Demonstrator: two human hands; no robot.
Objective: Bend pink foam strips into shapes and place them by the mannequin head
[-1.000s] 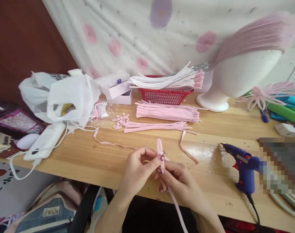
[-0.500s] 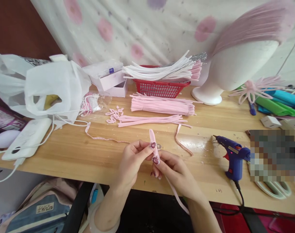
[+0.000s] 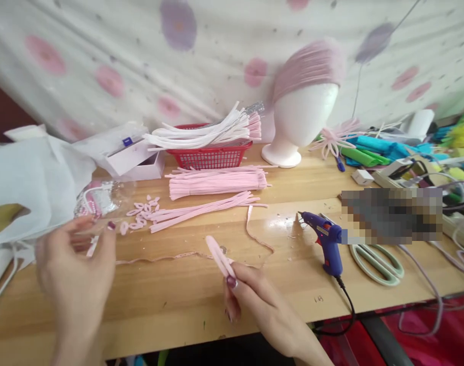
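My right hand point(image 3: 260, 300) pinches a pink pipe cleaner point(image 3: 218, 256) between thumb and fingers; its folded, flattened loop points up and away to the left. My left hand point(image 3: 77, 269) is blurred at the left, thumb apart from its bent fingers, with nothing visible in them. It hovers beside the left end of a thin pink measuring tape point(image 3: 163, 257), which snakes across the table behind my right hand. Small pink pipe-cleaner loops point(image 3: 140, 212) lie in a pile just beyond my left hand. Beside them rest loose pink pipe cleaners point(image 3: 205, 211) and a thicker bundle point(image 3: 218, 183).
A blue glue gun point(image 3: 325, 241) stands at right, near green-handled scissors point(image 3: 376, 264). Behind are a red basket point(image 3: 211, 156) of white and pink pipe cleaners, a white foam head point(image 3: 304, 114) and white boxes point(image 3: 140, 165). White plastic bags point(image 3: 37, 178) crowd the left.
My left hand has let go of the pink pipe cleaner and moved left toward the tape's end. My right hand still holds it. The view has swung to the right.
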